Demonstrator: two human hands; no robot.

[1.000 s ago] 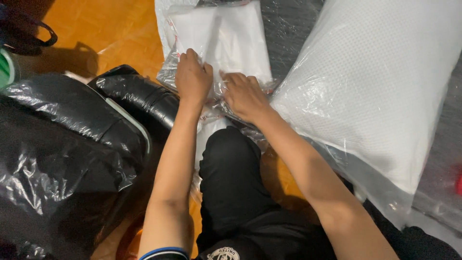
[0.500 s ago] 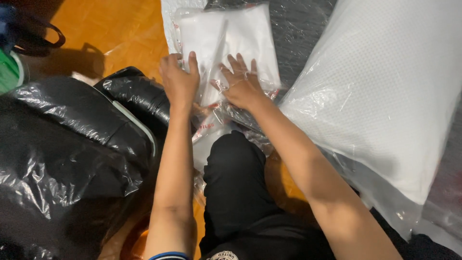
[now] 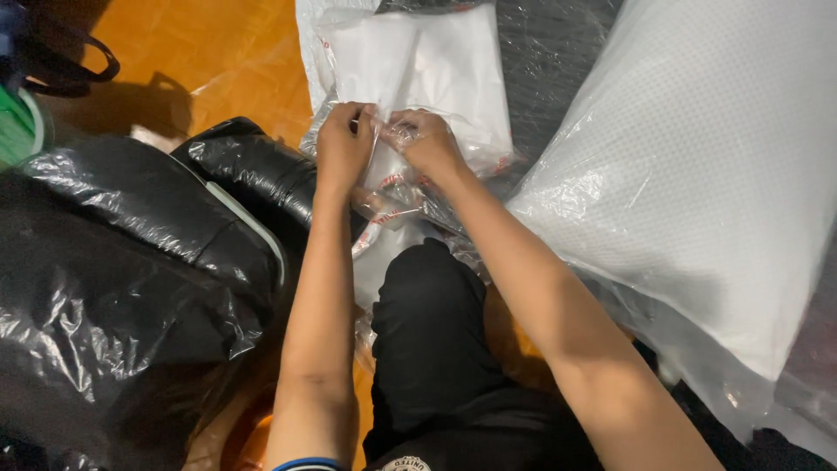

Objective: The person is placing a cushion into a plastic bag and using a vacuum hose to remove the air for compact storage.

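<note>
Left hand (image 3: 344, 144): pinches clear bag (image 3: 418, 78) edge
Right hand (image 3: 427, 144): pinches it too, at 3 o'clock
Bag: probably light, soft, slippery; grip edge

Bare forearms, blue-edged sleeve (image 3: 305, 463), black trousers (image 3: 436, 349)

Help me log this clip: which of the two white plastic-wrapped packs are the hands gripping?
The small flat pack straight ahead; both the left hand and right hand pinch its near edge. The big pillow-like pack lies untouched.
</note>
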